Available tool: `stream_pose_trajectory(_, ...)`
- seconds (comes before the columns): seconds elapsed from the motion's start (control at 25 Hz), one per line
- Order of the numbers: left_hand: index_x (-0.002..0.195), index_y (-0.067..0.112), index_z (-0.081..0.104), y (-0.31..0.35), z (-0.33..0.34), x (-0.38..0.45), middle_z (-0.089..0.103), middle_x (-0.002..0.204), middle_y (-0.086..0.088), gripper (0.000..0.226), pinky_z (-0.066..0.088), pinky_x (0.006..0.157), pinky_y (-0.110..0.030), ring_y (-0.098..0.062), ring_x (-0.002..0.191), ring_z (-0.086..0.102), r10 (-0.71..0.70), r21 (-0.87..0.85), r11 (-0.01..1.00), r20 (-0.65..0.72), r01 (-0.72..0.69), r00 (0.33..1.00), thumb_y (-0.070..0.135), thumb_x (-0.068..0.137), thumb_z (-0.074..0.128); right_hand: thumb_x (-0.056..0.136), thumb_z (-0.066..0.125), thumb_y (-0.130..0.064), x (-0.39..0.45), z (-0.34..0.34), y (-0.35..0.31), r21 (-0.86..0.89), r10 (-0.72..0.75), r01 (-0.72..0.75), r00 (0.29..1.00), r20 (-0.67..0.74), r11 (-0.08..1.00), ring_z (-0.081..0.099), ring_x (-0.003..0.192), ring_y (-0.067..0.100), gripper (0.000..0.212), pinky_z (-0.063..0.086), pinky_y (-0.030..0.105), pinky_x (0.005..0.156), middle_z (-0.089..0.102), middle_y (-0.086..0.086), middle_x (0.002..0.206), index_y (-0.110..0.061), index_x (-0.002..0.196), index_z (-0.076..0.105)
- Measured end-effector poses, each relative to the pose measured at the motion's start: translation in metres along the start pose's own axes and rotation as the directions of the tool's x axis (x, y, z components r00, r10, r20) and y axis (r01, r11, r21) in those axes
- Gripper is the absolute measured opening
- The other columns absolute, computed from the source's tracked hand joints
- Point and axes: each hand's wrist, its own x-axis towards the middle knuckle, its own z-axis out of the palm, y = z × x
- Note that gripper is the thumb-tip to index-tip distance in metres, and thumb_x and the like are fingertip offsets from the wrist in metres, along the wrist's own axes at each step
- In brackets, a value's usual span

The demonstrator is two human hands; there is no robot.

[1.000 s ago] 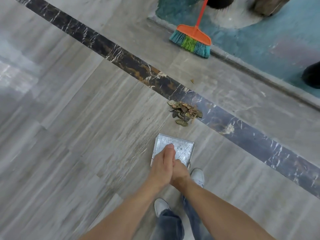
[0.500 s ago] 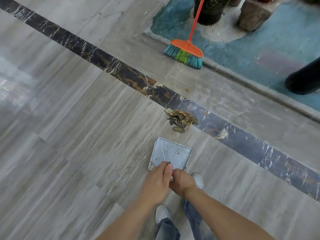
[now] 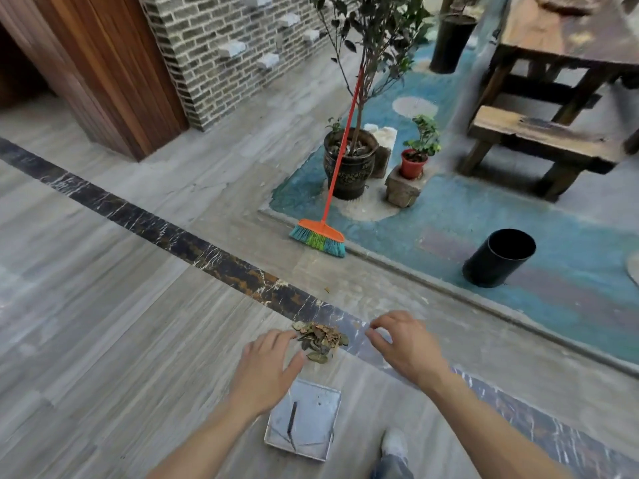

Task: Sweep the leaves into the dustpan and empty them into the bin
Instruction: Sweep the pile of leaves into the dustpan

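A flat, square, scuffed metal dustpan (image 3: 304, 419) lies on the streaked grey stone-look floor (image 3: 103, 340), nearest the person. Just beyond it, both hands hang empty: the left hand (image 3: 266, 366) with relaxed, spread fingers, the right hand (image 3: 404, 344) loosely curled. Between them sits a small pile of dry brown leaves (image 3: 320, 338) at the edge of a dark veined marble strip (image 3: 207, 257). Farther off, an orange-handled broom with teal and green bristles (image 3: 320, 238) leans on a dark glazed plant pot (image 3: 349, 167). A black cylindrical bin (image 3: 499, 259) stands on worn blue paving (image 3: 484, 209).
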Motion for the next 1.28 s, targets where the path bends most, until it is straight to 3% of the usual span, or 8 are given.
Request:
stream_pose_trajectory(0.12,0.13,0.026,0.051,0.041,-0.024,0.045,0.055,0.126,0.009,0.069,0.038,0.095,-0.034,-0.014,0.117,0.052,0.045,0.043,0.998,-0.083,-0.042,0.996,0.069,0.087,0.019,0.094,0.044,-0.053,0.023,-0.053,0.042,-0.041,-0.022,0.018,0.992,-0.123,0.999,0.053,0.113,0.011,0.034,0.043,0.029,0.09,0.066,-0.013,0.113,-0.032,0.104,0.069)
stream_pose_trajectory(0.36,0.125,0.025,0.054,0.123,-0.052,0.132,0.059,0.121,0.006,0.061,0.042,0.096,-0.041,-0.019,0.113,0.055,0.047,0.066,0.997,-0.197,-0.034,0.979,0.066,0.085,0.031,0.094,0.046,-0.05,0.058,-0.14,0.134,-0.019,-0.008,0.005,0.979,-0.205,1.0,0.056,0.106,0.015,0.034,0.044,0.031,0.083,0.069,-0.009,0.104,-0.028,0.1,0.071)
stream_pose_trajectory(0.6,0.127,0.026,0.052,0.165,-0.065,0.213,0.057,0.125,0.008,0.063,0.04,0.095,-0.042,-0.015,0.116,0.053,0.038,0.08,0.997,-0.196,-0.022,0.98,0.068,0.085,0.029,0.093,0.048,-0.05,0.134,-0.181,0.194,-0.01,-0.016,0.015,0.975,-0.222,1.0,0.057,0.103,0.017,0.033,0.046,0.034,0.082,0.07,-0.006,0.099,-0.027,0.095,0.071)
stream_pose_trajectory(1.08,0.126,0.026,0.052,0.1,-0.096,0.438,0.058,0.123,0.006,0.075,0.044,0.096,-0.042,-0.017,0.114,0.057,-0.151,-0.009,0.988,-0.274,0.155,0.95,0.078,0.083,0.019,0.092,0.048,-0.052,0.433,-0.213,0.184,-0.005,-0.143,0.143,0.987,-0.067,0.99,0.057,0.107,0.015,0.032,0.047,0.032,0.084,0.068,-0.008,0.11,-0.03,0.103,0.068)
stream_pose_trajectory(1.28,0.127,0.026,0.051,0.08,-0.118,0.54,0.057,0.124,0.004,0.066,0.043,0.098,-0.041,-0.019,0.116,0.056,-0.237,-0.052,0.972,-0.243,0.231,0.941,0.071,0.085,0.028,0.091,0.048,-0.052,0.557,-0.224,0.183,-0.013,-0.19,0.19,0.981,-0.035,0.982,0.058,0.106,0.015,0.031,0.047,0.031,0.082,0.068,-0.009,0.109,-0.032,0.105,0.068)
